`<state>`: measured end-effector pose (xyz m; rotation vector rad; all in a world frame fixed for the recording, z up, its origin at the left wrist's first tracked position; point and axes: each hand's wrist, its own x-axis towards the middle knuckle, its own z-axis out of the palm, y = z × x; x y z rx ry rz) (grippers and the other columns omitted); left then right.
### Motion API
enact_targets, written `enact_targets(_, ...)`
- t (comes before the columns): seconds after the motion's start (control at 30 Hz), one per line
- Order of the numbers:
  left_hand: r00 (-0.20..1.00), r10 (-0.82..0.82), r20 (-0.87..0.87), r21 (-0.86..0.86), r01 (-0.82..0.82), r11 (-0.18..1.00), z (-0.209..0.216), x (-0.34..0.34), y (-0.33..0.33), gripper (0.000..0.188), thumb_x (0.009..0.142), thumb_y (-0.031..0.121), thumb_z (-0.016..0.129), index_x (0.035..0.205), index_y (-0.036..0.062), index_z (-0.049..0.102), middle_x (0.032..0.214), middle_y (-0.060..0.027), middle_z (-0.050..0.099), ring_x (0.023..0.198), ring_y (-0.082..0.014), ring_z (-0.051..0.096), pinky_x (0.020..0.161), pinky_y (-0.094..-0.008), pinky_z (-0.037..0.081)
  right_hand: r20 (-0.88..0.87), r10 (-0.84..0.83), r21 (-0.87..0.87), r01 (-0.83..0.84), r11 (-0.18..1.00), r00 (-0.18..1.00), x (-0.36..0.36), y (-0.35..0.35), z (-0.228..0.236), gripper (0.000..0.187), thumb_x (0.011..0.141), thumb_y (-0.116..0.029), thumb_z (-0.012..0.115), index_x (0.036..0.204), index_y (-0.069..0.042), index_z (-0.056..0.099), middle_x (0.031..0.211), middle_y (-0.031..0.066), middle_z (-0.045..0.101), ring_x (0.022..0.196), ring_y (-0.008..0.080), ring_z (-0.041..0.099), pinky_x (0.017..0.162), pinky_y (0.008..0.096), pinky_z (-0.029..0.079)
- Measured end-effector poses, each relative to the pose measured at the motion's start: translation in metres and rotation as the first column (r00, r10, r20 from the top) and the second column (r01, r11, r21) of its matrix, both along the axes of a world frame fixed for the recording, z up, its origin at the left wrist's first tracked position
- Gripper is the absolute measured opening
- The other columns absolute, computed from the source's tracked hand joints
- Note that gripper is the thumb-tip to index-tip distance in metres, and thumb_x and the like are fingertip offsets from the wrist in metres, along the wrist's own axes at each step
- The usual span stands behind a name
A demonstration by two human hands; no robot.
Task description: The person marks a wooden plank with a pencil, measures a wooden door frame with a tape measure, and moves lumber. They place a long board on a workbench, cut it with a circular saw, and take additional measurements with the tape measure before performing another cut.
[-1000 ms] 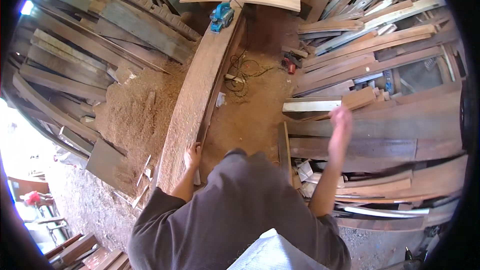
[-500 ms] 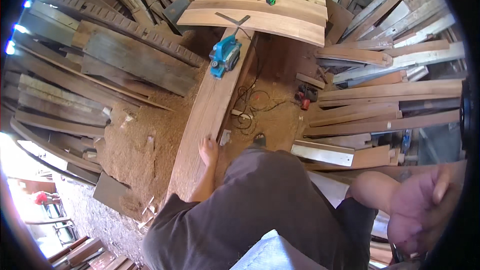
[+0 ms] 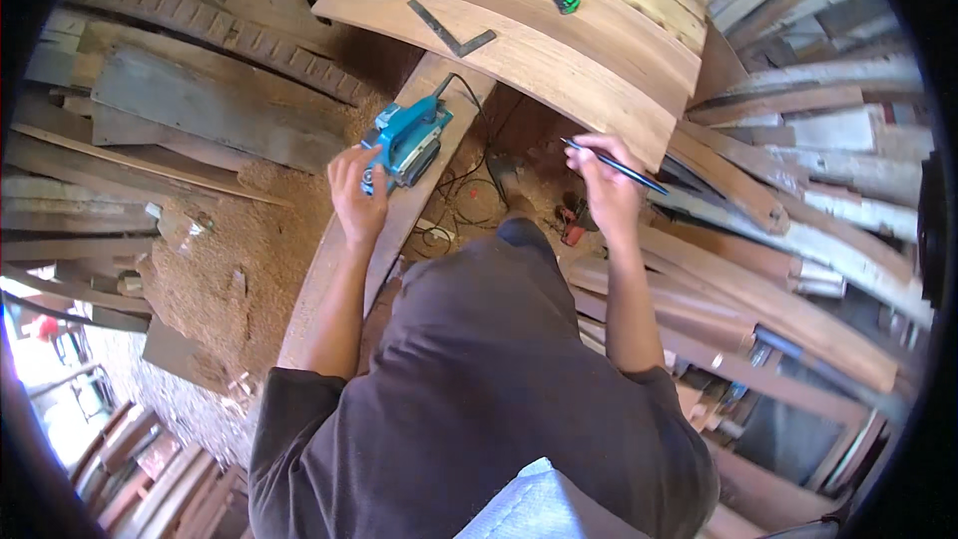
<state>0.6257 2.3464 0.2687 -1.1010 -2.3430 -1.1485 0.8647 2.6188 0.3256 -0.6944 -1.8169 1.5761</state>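
At the blue planer, the left hand has its fingers apart; contact cannot be determined. Right of the planer, the right hand clamps a dark pen between its fingers.

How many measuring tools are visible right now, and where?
2. An L-shaped square lies on the wide board panel, just beyond the blue planer; a green tape measure sits farther right on that panel. Others may be hidden.
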Motion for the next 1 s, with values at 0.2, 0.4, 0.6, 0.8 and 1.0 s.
enact_targets(0.2,0.941,0.329,0.082,-0.12,-0.318,0.94,-0.026,-0.048,0.055,0.021,0.094,0.008,0.066,0.115,0.007,0.072,0.114,-0.0151,0.068,0.114,-0.036,0.06,0.102,-0.0459,0.045,0.14,0.162,0.414,-0.207,0.886,0.977,-0.175,0.132,-0.124,0.025,0.099,-0.009,0.06,0.12,-0.002,0.072,0.107,0.0154,0.073,0.102,0.0306,0.069,0.092,0.041,0.054)
enact_targets(0.4,0.92,0.345,0.185,-0.317,-0.277,0.907,-0.016,-0.071,0.137,0.026,0.092,0.006,0.066,0.118,0.0086,0.071,0.117,-0.0137,0.068,0.116,-0.0356,0.059,0.103,-0.0458,0.045,0.443,0.237,0.695,-0.498,0.519,0.865,-0.313,0.213,-0.193,0.037,0.088,-0.019,0.072,0.124,-0.009,0.068,0.124,0.0151,0.063,0.122,0.0358,0.055,0.105,0.0494,0.044)
enact_targets(0.6,0.881,0.426,0.204,-0.427,-0.312,0.849,-0.021,-0.072,0.168,0.025,0.094,0.005,0.064,0.119,0.0059,0.07,0.114,-0.0146,0.068,0.115,-0.0355,0.06,0.104,-0.0461,0.044,0.598,0.3,0.724,-0.661,0.196,0.744,-0.368,0.286,-0.224,0.031,0.086,-0.023,0.075,0.114,-0.011,0.069,0.125,0.008,0.061,0.121,0.0325,0.052,0.106,0.0524,0.04)
enact_targets(0.8,0.781,0.577,0.237,-0.466,-0.43,0.773,-0.033,-0.055,0.168,0.031,0.091,0.003,0.065,0.121,0.009,0.071,0.118,-0.0118,0.068,0.121,-0.0366,0.057,0.108,-0.0475,0.042,0.373,0.066,0.809,-0.359,0.466,0.926,-0.401,0.36,-0.216,0.025,0.094,-0.021,0.069,0.116,-0.008,0.069,0.12,0.0147,0.062,0.112,0.0362,0.055,0.096,0.0494,0.045)
enact_targets(1.0,0.705,0.673,0.226,-0.527,-0.493,0.693,-0.041,-0.018,0.161,0.034,0.089,0.002,0.066,0.122,0.0089,0.071,0.12,-0.011,0.068,0.122,-0.0359,0.057,0.108,-0.0479,0.041,0.171,0.517,-0.055,-0.516,0.855,0.839,-0.355,0.256,-0.231,0.01,0.093,-0.012,0.066,0.096,-0.003,0.065,0.078,0.0128,0.067,0.068,0.0196,0.066,0.063,0.0317,0.052)
